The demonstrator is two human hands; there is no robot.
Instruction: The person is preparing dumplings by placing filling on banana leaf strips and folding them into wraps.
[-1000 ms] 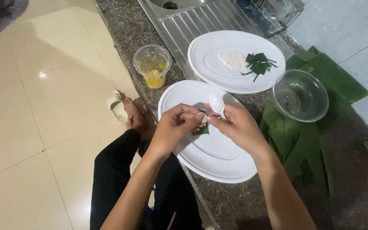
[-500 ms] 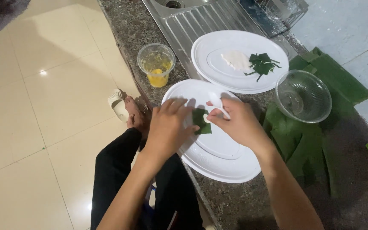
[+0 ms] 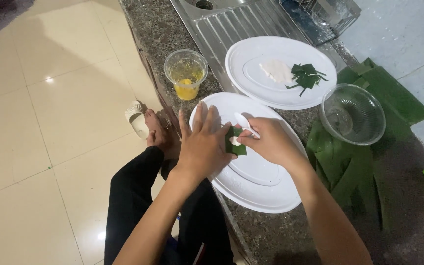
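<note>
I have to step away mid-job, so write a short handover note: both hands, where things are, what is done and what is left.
Left hand: fingers spread, steadying the small leaf piece over the near white plate.
Right hand: grip on a white spoon, putting white filling on that leaf piece.
Far plate: more white filling and cut leaf pieces.
Beside: cup with yellow liquid, clear bowl, big leaves on the counter.
Done: no finished pieces visible.
Left: this piece is not yet folded; cut pieces are still unused.
</note>
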